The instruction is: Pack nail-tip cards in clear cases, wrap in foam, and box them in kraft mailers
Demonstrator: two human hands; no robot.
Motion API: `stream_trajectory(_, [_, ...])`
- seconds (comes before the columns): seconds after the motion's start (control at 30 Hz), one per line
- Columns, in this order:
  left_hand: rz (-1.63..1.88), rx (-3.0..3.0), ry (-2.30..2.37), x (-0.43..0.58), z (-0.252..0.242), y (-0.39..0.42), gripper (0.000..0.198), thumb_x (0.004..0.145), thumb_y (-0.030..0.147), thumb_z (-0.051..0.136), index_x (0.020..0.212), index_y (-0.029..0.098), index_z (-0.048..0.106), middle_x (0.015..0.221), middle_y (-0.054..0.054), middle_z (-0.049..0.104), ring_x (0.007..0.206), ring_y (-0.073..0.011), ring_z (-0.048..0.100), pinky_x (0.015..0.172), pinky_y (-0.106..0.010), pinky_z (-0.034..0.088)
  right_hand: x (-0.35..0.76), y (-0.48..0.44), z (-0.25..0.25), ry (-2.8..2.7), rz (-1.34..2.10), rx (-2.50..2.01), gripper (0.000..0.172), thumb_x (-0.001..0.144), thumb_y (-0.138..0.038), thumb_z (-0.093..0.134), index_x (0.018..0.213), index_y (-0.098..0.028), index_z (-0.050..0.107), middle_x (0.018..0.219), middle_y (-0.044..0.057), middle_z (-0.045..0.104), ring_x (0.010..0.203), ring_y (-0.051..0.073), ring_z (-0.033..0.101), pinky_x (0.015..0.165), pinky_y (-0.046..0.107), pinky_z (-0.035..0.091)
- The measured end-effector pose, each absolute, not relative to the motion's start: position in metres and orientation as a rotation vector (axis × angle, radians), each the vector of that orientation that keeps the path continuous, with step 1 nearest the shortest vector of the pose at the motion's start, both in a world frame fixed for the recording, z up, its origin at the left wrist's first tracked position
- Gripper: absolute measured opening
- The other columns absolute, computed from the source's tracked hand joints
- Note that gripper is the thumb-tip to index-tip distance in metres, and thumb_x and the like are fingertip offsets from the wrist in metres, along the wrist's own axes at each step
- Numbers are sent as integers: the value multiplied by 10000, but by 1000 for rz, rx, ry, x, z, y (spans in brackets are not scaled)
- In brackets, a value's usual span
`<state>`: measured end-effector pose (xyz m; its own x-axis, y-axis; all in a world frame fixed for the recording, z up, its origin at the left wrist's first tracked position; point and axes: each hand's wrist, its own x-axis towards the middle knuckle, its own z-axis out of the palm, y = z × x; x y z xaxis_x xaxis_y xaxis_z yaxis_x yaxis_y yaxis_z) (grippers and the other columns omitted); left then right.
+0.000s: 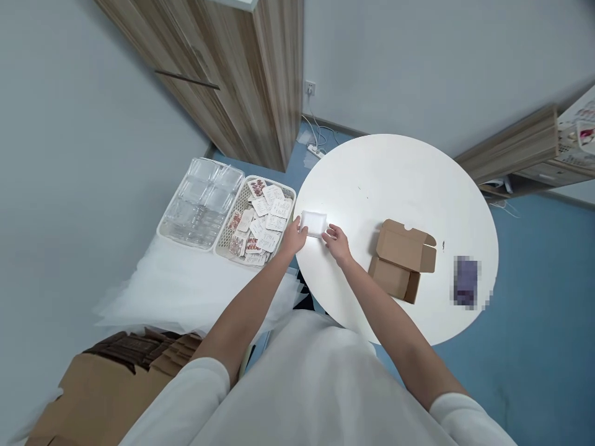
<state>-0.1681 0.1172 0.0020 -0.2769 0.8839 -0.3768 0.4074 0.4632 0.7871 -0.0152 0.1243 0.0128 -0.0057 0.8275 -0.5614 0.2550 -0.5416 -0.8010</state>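
A small white packet lies at the left edge of the round white table. My left hand grips its left side, thumb at the near corner. At the packet's right side is my right hand, fingers apart and curved, the fingertips close to its near right corner. To the right on the table stands an open brown cardboard box, its lid folded back.
Left of the table, one white basket holds printed cards and another clear plastic cases. White sheets and flattened cardboard lie nearer. A blurred purple item is at the table's right. A wooden cabinet stands behind.
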Motion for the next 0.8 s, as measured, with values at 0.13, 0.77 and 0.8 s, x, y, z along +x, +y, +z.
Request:
stream_trajectory(0.13, [807,1023,1812,-168,-2,118,484,721,195,567,1200,161,510,1180,-92,559,1023,-218,541,891,-322,405,-26,133,9,-1159,1529,-1801,460,683,-315,586,1129,-236,502,1160,55,547,899,160,585,796,328,469])
stream_trajectory(0.77, [1108,756,1583,-106,26,71,371,641,189,629,1002,161,545,962,-80,611,713,-128,611,684,-284,490,56,86,53,-1307,1379,-1648,340,670,-309,546,997,-217,558,1011,34,581,679,120,562,618,273,463])
stream_trajectory(0.8, [1109,776,1564,-94,30,65,383,644,193,630,1013,160,531,964,-81,609,694,-121,609,672,-280,490,68,80,57,-1325,1348,-1648,335,674,-306,542,995,-213,558,1000,35,586,667,117,555,625,275,463])
